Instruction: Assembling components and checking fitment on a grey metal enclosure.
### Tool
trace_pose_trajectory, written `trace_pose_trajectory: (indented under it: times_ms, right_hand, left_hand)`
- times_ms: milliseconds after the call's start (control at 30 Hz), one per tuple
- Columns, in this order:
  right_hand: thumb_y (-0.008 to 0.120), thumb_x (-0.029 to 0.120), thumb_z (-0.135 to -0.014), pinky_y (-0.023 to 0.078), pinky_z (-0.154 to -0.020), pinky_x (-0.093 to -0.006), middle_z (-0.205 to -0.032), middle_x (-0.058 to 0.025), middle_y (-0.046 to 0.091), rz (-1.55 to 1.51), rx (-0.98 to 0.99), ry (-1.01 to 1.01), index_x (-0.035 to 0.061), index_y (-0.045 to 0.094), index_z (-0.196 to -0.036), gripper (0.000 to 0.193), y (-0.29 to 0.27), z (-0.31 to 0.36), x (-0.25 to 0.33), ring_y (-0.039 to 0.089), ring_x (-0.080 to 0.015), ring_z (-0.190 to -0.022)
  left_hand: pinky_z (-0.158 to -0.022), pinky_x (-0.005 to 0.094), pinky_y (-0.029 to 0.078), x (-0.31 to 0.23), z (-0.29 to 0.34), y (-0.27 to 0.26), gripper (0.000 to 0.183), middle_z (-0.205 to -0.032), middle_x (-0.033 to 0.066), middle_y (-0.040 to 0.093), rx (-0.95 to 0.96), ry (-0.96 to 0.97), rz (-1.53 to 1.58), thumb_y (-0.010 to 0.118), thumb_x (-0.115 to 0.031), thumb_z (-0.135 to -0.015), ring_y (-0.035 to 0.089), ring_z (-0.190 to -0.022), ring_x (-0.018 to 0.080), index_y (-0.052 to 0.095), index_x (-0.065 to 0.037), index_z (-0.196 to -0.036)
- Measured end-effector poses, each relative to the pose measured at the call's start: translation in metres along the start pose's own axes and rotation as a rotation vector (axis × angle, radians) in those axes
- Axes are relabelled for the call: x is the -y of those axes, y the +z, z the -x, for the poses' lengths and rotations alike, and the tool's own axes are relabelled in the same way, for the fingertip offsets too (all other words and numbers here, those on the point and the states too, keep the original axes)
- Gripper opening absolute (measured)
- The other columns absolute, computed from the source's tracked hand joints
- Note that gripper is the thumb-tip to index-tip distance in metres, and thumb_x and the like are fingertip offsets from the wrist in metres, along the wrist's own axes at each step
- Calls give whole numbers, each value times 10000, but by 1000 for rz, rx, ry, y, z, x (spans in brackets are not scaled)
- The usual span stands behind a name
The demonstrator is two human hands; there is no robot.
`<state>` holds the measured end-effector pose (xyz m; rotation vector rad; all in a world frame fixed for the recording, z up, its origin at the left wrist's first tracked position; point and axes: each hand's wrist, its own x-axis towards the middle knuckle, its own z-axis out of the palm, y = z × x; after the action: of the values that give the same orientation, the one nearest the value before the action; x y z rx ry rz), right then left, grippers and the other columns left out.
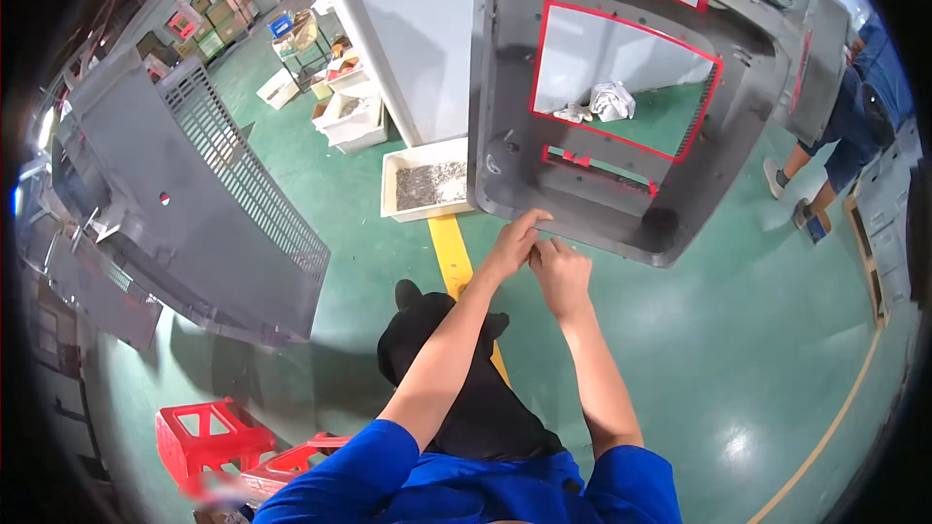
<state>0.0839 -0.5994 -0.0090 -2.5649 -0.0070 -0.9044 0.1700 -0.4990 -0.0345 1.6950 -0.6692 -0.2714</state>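
A large grey plastic housing panel [505,97] with red-edged openings hangs upright in front of me. My left hand [513,243] reaches up to its lower edge, thumb and forefinger touching the rim. My right hand [561,277] sits just beside and below the left, fingers curled together close to the left fingertips; something small may be pinched between them, but it is too small to make out. Both forearms rise from blue sleeves at the bottom.
A second grey housing with a grille [194,194] hangs to my left. A white tray of small metal parts [427,186] lies on the green floor by a yellow line [451,252]. Red crates [209,437] stand lower left. Another person's legs [825,155] are at the right.
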Motion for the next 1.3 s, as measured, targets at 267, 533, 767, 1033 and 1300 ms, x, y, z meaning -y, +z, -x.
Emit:
trace_pose_trajectory:
  times_ms: [267,533,767,1033,1300]
  right_hand:
    - [638,-39,-749,511,-615,-334,-854,-150,656,-390,40,233,-5,523,-786,126,-76,-15,-20,642,-286,-701]
    - [635,-14,-832,495,-688,-227,-868,-52,677,-474,-736,160,-25,669,-911,86,-216,-114,-88,619,-97,-737]
    - [681,20,-812,487,-693,-205,-852,-21,681,-175,-744,180,-3,682,-924,115,-242,-144,-143,617,-65,-751]
    - [673,-14,-755,494,-653,-295,-802,-80,642,336,-646,-88,26,643,-867,123,-241,-149,-136,631,-201,-726]
    - [656,35,-776,475,-647,-351,-810,-70,625,520,-596,-136,53,622,-854,87,-245,-151,-135,616,-254,-760]
  left_hand:
    - [-481,251,330,-9,-4,6,302,-600,-21,392,-12,-66,-77,395,-27,-869,373,-536,65,563,-104,-1109]
    - [-565,301,420,-13,-9,2,338,-648,86,506,-16,-152,-136,405,-7,-828,497,-555,145,565,-83,-1116]
    - [-501,274,372,-4,-13,2,325,-589,23,449,-36,-112,-99,396,-11,-839,445,-514,96,571,-79,-1104]
    - [-523,276,387,4,-10,-2,314,-608,35,458,-60,5,-148,393,-12,-847,455,-529,109,566,-76,-1102]
    - [-591,296,431,1,-6,0,326,-697,96,527,-67,95,-156,401,-4,-840,512,-598,142,554,-70,-1119]
